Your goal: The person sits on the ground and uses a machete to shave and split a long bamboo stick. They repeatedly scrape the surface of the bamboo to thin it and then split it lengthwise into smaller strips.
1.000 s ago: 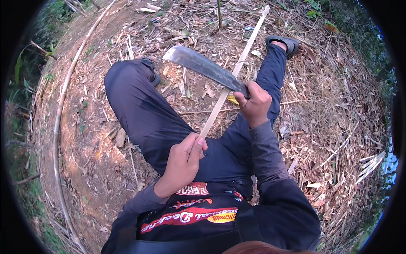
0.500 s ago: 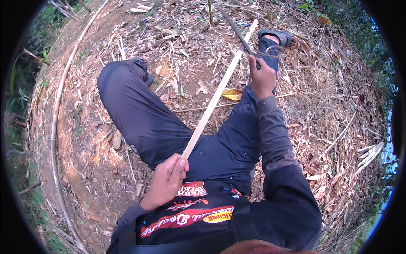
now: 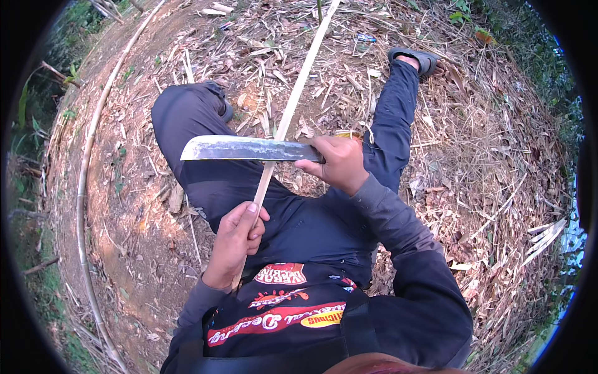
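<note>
A long pale strip that looks like split bamboo (image 3: 299, 87) runs from near my waist up past the top of the picture. My left hand (image 3: 238, 240) is closed round its lower part, and the strip's near end shows below the wrist. My right hand (image 3: 339, 163) grips the handle of a machete (image 3: 249, 149), whose broad grey blade points left. The blade lies across the strip, over my bent left leg, and covers a short length of it. Whether the edge touches the strip I cannot tell.
My left leg (image 3: 199, 149) is bent and my right leg (image 3: 392, 118) stretches forward on ground strewn with dry leaves and shavings. A long thin pole (image 3: 84, 181) lies along the left side. Several pale split pieces (image 3: 545, 240) lie at the far right.
My right hand has drawn the machete back toward me, and its blade has swung from pointing away to pointing left across the strip. The strip has moved farther forward through my left hand.
</note>
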A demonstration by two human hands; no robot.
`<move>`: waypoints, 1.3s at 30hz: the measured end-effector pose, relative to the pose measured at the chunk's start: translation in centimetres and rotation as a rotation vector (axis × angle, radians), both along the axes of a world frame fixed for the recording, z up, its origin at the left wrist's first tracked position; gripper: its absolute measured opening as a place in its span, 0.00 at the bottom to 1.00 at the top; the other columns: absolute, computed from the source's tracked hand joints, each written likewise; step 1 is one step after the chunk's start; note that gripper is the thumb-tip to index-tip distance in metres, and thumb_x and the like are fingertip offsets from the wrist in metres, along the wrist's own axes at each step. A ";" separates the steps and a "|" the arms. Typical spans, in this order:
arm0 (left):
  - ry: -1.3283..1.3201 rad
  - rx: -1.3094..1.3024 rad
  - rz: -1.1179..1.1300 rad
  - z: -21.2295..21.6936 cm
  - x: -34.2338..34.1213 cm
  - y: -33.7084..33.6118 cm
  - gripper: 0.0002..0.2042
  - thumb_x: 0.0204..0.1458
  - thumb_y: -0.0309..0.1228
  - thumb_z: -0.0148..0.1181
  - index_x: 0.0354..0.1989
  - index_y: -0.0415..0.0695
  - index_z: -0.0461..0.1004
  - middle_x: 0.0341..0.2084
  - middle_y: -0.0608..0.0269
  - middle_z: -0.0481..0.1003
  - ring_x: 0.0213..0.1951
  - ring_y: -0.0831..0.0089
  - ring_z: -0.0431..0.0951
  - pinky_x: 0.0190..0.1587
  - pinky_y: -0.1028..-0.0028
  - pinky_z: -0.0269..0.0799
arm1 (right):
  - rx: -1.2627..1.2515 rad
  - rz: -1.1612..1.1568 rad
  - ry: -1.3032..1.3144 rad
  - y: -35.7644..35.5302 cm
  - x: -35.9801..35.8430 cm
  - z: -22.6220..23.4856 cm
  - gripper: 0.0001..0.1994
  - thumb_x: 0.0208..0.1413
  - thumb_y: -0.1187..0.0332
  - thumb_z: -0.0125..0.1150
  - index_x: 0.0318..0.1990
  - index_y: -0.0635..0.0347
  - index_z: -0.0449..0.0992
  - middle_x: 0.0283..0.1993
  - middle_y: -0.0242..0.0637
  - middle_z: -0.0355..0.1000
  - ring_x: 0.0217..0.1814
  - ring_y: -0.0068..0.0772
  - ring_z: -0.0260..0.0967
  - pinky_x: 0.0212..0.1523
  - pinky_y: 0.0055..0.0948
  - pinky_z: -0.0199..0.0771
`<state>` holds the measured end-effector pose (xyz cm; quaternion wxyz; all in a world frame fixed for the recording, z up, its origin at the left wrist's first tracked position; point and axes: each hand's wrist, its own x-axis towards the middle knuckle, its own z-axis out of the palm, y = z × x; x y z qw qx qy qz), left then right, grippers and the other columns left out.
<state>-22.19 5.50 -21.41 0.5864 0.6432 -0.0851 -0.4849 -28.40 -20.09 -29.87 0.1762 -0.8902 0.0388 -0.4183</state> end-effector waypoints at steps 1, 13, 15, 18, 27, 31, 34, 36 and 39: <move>0.032 -0.031 0.008 0.4 0.4 -0.5 0.15 0.70 0.40 0.42 0.37 0.42 0.68 0.16 0.76 0.56 0.14 0.90 0.50 0.15 0.83 0.44 | 0.054 0.039 0.016 1.2 0.1 0.0 0.25 0.47 0.39 0.68 0.26 0.54 0.74 0.19 0.32 0.68 0.20 0.34 0.72 0.21 0.34 0.68; 0.047 -0.154 -0.058 1.1 -0.6 -4.4 0.14 0.68 0.42 0.46 0.34 0.47 0.65 0.17 0.78 0.52 0.15 0.88 0.48 0.17 0.81 0.41 | -0.059 0.016 -0.112 2.9 -1.2 2.4 0.35 0.44 0.29 0.59 0.27 0.59 0.73 0.18 0.34 0.61 0.18 0.38 0.64 0.22 0.35 0.60; 0.075 -0.127 -0.044 1.6 -1.0 -4.8 0.15 0.69 0.43 0.46 0.34 0.46 0.65 0.17 0.79 0.51 0.15 0.88 0.47 0.17 0.81 0.41 | -0.072 0.030 -0.153 1.9 -1.0 2.1 0.35 0.44 0.28 0.57 0.26 0.59 0.73 0.18 0.34 0.60 0.18 0.38 0.64 0.23 0.36 0.60; 0.018 -0.157 -0.089 1.9 -1.0 -4.7 0.16 0.69 0.44 0.43 0.34 0.46 0.63 0.17 0.78 0.51 0.14 0.88 0.46 0.16 0.80 0.39 | -0.184 -0.010 -0.176 0.9 -1.1 2.1 0.36 0.44 0.28 0.56 0.27 0.60 0.73 0.19 0.35 0.64 0.19 0.39 0.66 0.24 0.37 0.62; 0.182 -0.148 -0.165 0.7 -1.2 -3.9 0.16 0.70 0.43 0.42 0.31 0.47 0.61 0.16 0.77 0.51 0.14 0.88 0.46 0.15 0.81 0.39 | 0.292 -0.180 -0.109 -1.9 -1.4 0.5 0.26 0.57 0.43 0.62 0.27 0.60 0.74 0.19 0.41 0.67 0.20 0.44 0.70 0.22 0.36 0.68; 0.124 -0.081 -0.169 1.4 -1.3 -3.3 0.16 0.70 0.44 0.42 0.31 0.47 0.61 0.16 0.77 0.51 0.14 0.88 0.46 0.15 0.80 0.39 | -0.173 -0.091 -0.048 -0.5 -2.5 3.6 0.29 0.47 0.36 0.66 0.28 0.58 0.73 0.20 0.38 0.66 0.20 0.43 0.68 0.24 0.36 0.68; 0.222 -0.017 -0.188 1.6 -1.4 -0.2 0.17 0.69 0.46 0.43 0.31 0.48 0.61 0.16 0.76 0.51 0.14 0.87 0.47 0.15 0.81 0.40 | 0.282 -0.425 -0.039 -10.9 0.1 0.5 0.31 0.56 0.36 0.57 0.27 0.60 0.77 0.22 0.44 0.72 0.25 0.50 0.72 0.26 0.41 0.70; 0.264 -0.016 -0.197 0.8 -1.5 1.2 0.17 0.69 0.46 0.43 0.31 0.48 0.61 0.16 0.76 0.51 0.14 0.87 0.47 0.15 0.81 0.40 | 0.407 -0.648 0.096 -16.9 0.6 0.0 0.33 0.61 0.36 0.49 0.29 0.61 0.79 0.24 0.50 0.74 0.30 0.56 0.74 0.29 0.47 0.71; 0.292 -0.009 -0.176 -0.5 -1.3 1.2 0.16 0.69 0.45 0.43 0.32 0.48 0.61 0.16 0.76 0.51 0.14 0.87 0.47 0.15 0.81 0.40 | 0.317 -0.701 0.216 -16.3 1.6 0.7 0.34 0.62 0.35 0.45 0.30 0.60 0.80 0.24 0.52 0.75 0.32 0.60 0.75 0.31 0.51 0.72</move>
